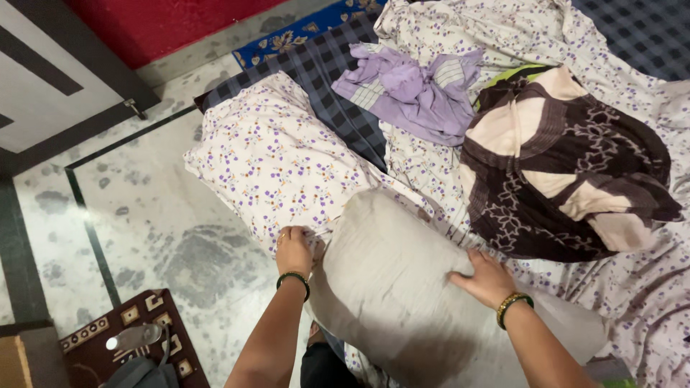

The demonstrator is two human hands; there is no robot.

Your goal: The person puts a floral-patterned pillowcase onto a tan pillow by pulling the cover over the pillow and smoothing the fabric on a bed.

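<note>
Your 2 hands on a plain grey pillow at the bed's edge.
Your left hand point(295, 250) pinches the floral pillowcase point(277, 162) at 9 o'clock of the grey pillow point(392, 287); your right hand point(486, 279) presses flat on it. The bed point(632, 287) holds a brown blanket point(568, 172) at 1 o'clock; marble floor point(165, 223) lies at 9.

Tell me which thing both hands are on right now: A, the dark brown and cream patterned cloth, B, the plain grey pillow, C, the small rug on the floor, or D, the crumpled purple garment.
B: the left hand grips the edge of the plain grey pillow beside the floral pillowcase, and the right hand lies flat on its top.
</note>
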